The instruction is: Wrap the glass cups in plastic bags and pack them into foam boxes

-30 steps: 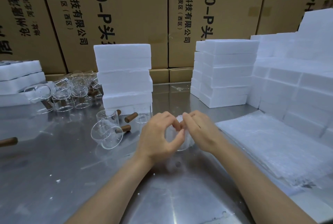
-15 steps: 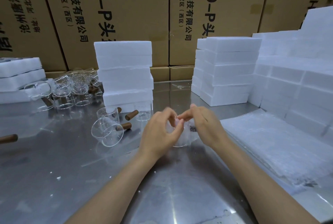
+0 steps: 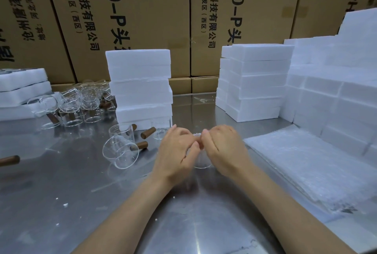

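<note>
A glass cup in a thin plastic bag (image 3: 201, 161) stands on the steel table (image 3: 61, 192) between my hands, mostly hidden by them. My left hand (image 3: 176, 151) curls round its left side and my right hand (image 3: 223, 149) curls round its right; the fingertips of both pinch the bag's top together above the cup. To the left, two bare glass cups with brown wooden handles (image 3: 121, 149) lie close together. A cluster of several more cups (image 3: 81, 102) stands at the far left. A stack of white foam boxes (image 3: 140, 88) rises behind the cups.
A flat pile of plastic bags (image 3: 306, 164) lies at the right. More foam box stacks (image 3: 255, 80) fill the back right and right side (image 3: 336, 90); foam pieces (image 3: 20, 90) sit at far left. Cardboard cartons (image 3: 142, 8) wall the back. A wooden handle (image 3: 9, 161) pokes in at the left edge.
My hands have stayed on the bagged cup, their fingertips shifting as they gather the bag's top closer together. The view has tilted slightly.
</note>
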